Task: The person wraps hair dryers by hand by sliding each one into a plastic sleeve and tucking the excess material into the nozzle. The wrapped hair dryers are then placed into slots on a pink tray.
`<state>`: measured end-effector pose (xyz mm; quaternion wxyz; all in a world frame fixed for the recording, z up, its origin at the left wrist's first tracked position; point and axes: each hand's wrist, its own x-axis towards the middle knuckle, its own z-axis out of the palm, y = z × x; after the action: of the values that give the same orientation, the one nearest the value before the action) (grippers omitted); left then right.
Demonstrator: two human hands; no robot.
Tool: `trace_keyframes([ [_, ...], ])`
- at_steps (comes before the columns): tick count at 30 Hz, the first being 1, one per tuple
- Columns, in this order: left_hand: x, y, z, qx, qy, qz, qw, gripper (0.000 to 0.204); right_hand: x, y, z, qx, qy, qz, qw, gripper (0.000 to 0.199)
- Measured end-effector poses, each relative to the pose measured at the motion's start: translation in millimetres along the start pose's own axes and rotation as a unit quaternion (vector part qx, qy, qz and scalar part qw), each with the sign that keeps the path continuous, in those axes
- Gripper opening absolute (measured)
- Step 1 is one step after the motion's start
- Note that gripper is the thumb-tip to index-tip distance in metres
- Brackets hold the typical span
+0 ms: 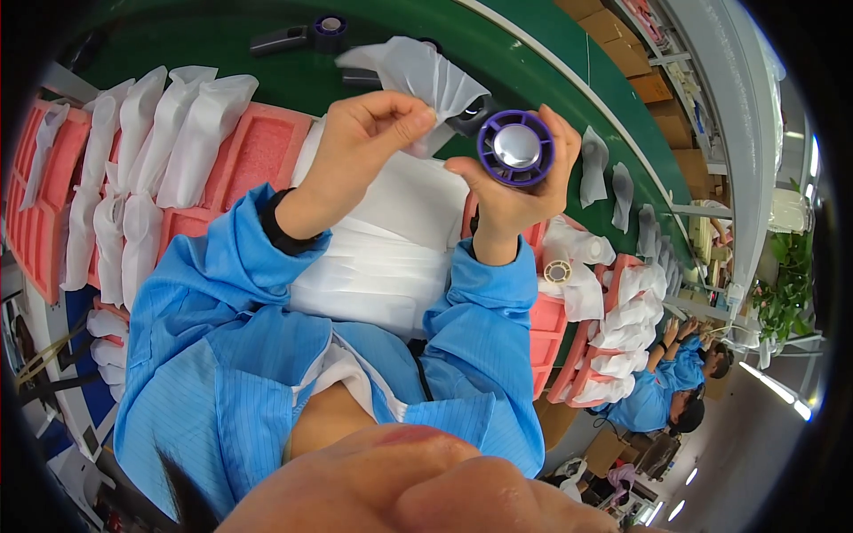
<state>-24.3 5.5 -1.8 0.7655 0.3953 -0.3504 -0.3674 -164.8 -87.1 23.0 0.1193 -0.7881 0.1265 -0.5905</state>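
My left hand (364, 147) pinches a thin white wrapping bag (425, 75) between thumb and fingers, and the bag fans out above the hand. In my right hand (524, 186) is a dark handheld device (517, 147) with a purple spoked ring and a shiny silver dome, its round end turned toward me. Thumb and fingers grip the ring from both sides. A dark part behind the ring reaches toward the bag's lower edge; whether it is inside the bag I cannot tell. Below both hands lies a stack of flat white bags (378, 266).
Pink trays (258, 151) with white-wrapped pieces stand at left; more pink trays (546, 342) with wrapped pieces stand at right. Across the green work surface (213, 27) lie another dark device (330, 31) and several wrapped pieces (593, 166). Co-workers in blue (657, 391) sit farther right.
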Motion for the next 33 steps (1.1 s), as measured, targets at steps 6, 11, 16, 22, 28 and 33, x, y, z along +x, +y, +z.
trace_keyframes([
  [6, -2.8, 17.5, -3.6, 0.154, -0.045, 0.109, 0.981, 0.012, -9.3, 4.4, 26.5, -0.021, -0.144, -0.061, 0.987, 0.077],
  [11, -20.2, 9.1, 14.7, 0.375, -0.051, 0.232, 0.896, 0.017, -12.8, 11.6, 25.7, -0.056, -0.133, -0.044, 0.989, 0.072],
  [16, -17.6, 4.7, 23.4, 0.423, -0.051, 0.294, 0.856, 0.031, -7.0, 12.4, 16.9, -0.08, -0.133, 0.058, 0.986, 0.06],
  [22, 4.8, -5.0, 13.7, 0.502, -0.044, 0.275, 0.819, 0.052, -16.6, 5.0, 22.0, 0.025, -0.148, 0.164, 0.975, 0.066],
  [28, 21.9, 20.3, -23.0, 0.236, -0.209, 0.193, 0.929, 0.053, -2.0, -5.7, 10.7, 0.29, -0.188, 0.265, 0.9, 0.064],
  [33, 20.8, 24.9, -12.0, 0.076, -0.138, 0.158, 0.975, 0.048, -9.2, 11.8, 12.8, 0.172, -0.292, 0.164, 0.927, 0.049],
])
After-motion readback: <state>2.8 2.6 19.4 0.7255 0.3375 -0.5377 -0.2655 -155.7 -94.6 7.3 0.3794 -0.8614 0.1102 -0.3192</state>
